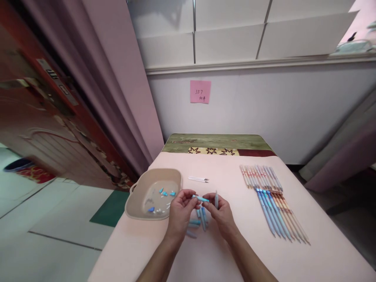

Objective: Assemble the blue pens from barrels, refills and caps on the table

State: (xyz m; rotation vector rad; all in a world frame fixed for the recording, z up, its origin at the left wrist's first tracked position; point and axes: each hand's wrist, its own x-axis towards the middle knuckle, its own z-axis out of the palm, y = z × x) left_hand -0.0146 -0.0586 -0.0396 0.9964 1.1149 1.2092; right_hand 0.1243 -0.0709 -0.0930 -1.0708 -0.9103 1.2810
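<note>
My left hand (182, 207) and my right hand (220, 213) meet above the table, both closed. Between their fingertips lies a light blue pen part (202, 199), gripped at its two ends. A pale grey pen piece (216, 199) stands upright among the fingers of my right hand. Under the hands, partly hidden, are several loose blue pen parts (203, 219). Just beyond them lie a few thin white refills (198, 179) with dark tips. To the left, a beige basin (138, 196) holds small blue pieces (164, 193) and tiny white bits.
On the right side of the table (243, 258) lie a row of blue and tan pens (282, 215) and, behind it, a row of pale pens with reddish bands (260, 176). A pink note (200, 92) is stuck to the wall. A reddish door (58, 109) stands at left.
</note>
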